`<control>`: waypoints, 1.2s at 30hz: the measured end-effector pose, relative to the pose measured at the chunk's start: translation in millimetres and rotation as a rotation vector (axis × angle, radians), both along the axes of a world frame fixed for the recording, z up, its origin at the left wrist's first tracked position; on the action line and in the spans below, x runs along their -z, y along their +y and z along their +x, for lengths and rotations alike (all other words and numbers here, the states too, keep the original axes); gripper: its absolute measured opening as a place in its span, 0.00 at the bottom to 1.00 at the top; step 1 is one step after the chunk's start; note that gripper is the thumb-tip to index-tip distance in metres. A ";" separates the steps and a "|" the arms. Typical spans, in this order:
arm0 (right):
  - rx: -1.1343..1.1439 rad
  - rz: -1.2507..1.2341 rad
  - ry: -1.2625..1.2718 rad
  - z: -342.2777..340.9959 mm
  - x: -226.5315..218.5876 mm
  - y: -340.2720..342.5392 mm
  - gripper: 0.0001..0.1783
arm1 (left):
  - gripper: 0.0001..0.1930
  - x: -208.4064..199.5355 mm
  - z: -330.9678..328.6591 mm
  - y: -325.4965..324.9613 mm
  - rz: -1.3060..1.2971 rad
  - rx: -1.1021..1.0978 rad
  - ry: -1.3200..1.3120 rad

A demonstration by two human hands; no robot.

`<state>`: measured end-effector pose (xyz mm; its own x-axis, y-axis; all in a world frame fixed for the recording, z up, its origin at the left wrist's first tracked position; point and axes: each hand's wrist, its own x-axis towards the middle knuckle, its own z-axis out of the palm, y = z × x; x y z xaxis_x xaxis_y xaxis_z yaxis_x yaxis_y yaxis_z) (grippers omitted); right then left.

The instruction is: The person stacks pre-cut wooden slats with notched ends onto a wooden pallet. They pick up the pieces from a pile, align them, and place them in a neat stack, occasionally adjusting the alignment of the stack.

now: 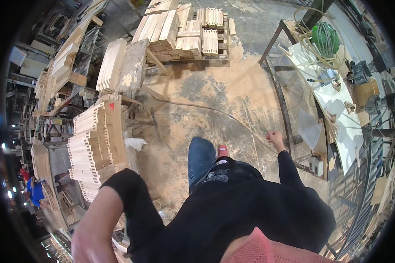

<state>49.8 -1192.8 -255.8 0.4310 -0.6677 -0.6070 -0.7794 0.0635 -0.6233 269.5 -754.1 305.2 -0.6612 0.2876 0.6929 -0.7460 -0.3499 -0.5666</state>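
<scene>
My right hand (274, 138) hangs out to the right, beside the dark metal leg of a bench. Its fingers are loosely bent and a little apart, with nothing seen in them. Bent at the elbow, my left arm (103, 210) runs down to the lower left rim, where the picture blurs; its fingers are hidden. Nearest to that arm is a tall stack of pale wooden pieces with notched ends (90, 144), with a small red mark on its upper part.
More notched wood lies on a stand (112, 65) at the left and on a pallet (215, 58) ahead. A hose (206, 106) crosses the dusty floor. At the right, a metal-framed bench (338, 114) bears a green coiled-up tool (325, 38). A person in blue (35, 193) is far left.
</scene>
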 end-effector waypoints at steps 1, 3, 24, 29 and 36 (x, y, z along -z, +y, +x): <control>0.063 0.055 -0.003 -0.1 8.1 -11.2 0.19 | 0.18 26.8 37.0 -15.7 -0.178 -0.004 0.072; 0.090 0.110 -0.063 31.1 13.3 -26.3 0.19 | 0.18 68.8 90.3 -48.7 -0.399 0.024 0.263; 0.284 -0.117 -0.063 435.2 68.8 -279.5 0.18 | 0.19 469.0 444.4 -574.1 1.730 0.098 1.842; 0.298 -0.032 -0.165 562.1 73.4 -341.9 0.19 | 0.19 490.4 517.0 -615.8 1.735 0.065 1.927; 0.033 -0.048 -0.134 699.7 189.4 -419.5 0.23 | 0.19 592.4 609.5 -689.0 1.631 -0.048 2.120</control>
